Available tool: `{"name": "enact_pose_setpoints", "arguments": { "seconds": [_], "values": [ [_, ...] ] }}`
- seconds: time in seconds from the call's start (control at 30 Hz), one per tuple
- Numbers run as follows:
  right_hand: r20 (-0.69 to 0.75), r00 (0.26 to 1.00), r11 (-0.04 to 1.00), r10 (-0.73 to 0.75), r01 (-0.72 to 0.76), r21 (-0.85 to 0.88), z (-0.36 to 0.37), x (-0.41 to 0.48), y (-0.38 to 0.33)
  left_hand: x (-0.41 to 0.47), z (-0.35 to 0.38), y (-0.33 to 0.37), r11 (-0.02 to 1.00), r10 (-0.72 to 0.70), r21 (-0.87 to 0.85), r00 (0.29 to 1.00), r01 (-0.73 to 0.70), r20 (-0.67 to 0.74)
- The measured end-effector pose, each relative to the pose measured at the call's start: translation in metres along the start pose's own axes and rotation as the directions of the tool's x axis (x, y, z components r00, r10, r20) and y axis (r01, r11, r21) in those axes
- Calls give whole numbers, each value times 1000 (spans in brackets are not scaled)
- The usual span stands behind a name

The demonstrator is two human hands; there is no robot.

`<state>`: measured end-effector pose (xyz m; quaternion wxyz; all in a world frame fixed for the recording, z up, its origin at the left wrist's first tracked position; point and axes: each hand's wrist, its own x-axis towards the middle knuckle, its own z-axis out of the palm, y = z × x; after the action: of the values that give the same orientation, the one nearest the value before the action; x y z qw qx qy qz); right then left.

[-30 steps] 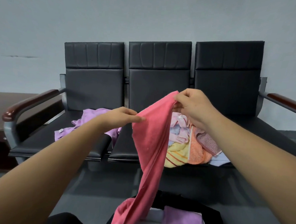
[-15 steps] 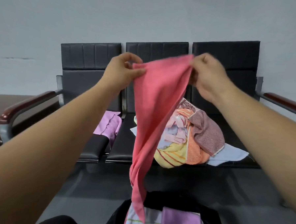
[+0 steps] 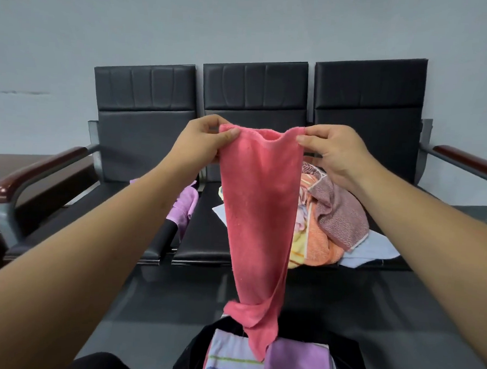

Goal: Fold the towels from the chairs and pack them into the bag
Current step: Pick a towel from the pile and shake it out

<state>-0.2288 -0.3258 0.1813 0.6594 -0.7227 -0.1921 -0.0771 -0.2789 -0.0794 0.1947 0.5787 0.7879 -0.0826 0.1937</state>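
Note:
A pink towel (image 3: pixel 259 213) hangs lengthwise in front of me, its lower end twisted just above the bag. My left hand (image 3: pixel 202 145) pinches its top left corner and my right hand (image 3: pixel 330 152) pinches its top right corner, so the top edge sags between them. On the middle and right seats lies a heap of towels (image 3: pixel 330 225) in orange, yellow, mauve and pale blue. A purple towel (image 3: pixel 183 206) lies on the left seat. The black bag (image 3: pixel 348 362) stands open on the floor at the bottom, with a folded striped towel (image 3: pixel 233 358) and a folded purple towel (image 3: pixel 297 365) inside.
A row of three black chairs (image 3: pixel 255 89) with wooden armrests stands against a grey wall. A dark wooden table (image 3: pixel 0 171) sits at the far left. Glossy dark floor lies between the chairs and the bag.
Both hands have moved apart along the towel's top edge and stretched it out. The towel's lower end has lifted from the bag and now hangs just above it.

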Motion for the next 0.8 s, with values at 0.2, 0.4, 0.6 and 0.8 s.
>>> {"name": "enact_pose_setpoints", "arguments": {
  "seconds": [0.2,0.4,0.6,0.8],
  "values": [
    [357,932,960,61,-153,236,25,-20,9,-3,20,-5,993,-17,-118,997,27,80],
    [360,925,935,118,-226,274,45,-28,20,-6,26,-30,968,-95,-222,991,114,92],
    [275,954,804,122,-258,535,45,-11,9,-43,39,-95,911,-261,-142,805,388,533],
    [9,945,918,328,-321,230,37,3,41,-63,43,-131,876,-394,-43,763,481,513]
  ]
}}
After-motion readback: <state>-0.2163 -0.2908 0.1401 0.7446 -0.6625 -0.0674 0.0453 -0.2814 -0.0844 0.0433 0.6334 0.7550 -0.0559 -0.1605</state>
